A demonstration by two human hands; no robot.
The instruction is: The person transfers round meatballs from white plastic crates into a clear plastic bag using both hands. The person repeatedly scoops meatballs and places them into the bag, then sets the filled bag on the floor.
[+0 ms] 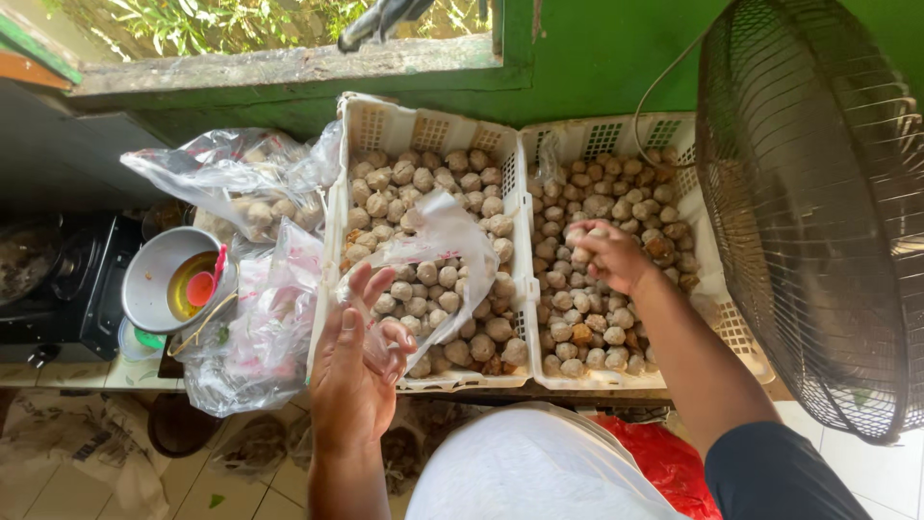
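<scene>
Meanwhile, the left hand [356, 371] pinches a clear thin plastic bag [438, 255] open over the left white slotted plastic crate [375, 120] of round brownish meatballs [462, 332]. Right of it, the right hand [611, 255] has its grip closed on several meatballs above the neighbouring white crate [616, 135].

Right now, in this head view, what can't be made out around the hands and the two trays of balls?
- How many balls the right hand grips: its fingers cover them.
- Whether the clear plastic bag in the left hand holds any balls yet: crumpled film and glare hide its inside.
- The right tray's far side: the fan grille covers it.
- The left tray's lower layers: top balls hide them.
- The stove: cut off by the left edge.
</scene>
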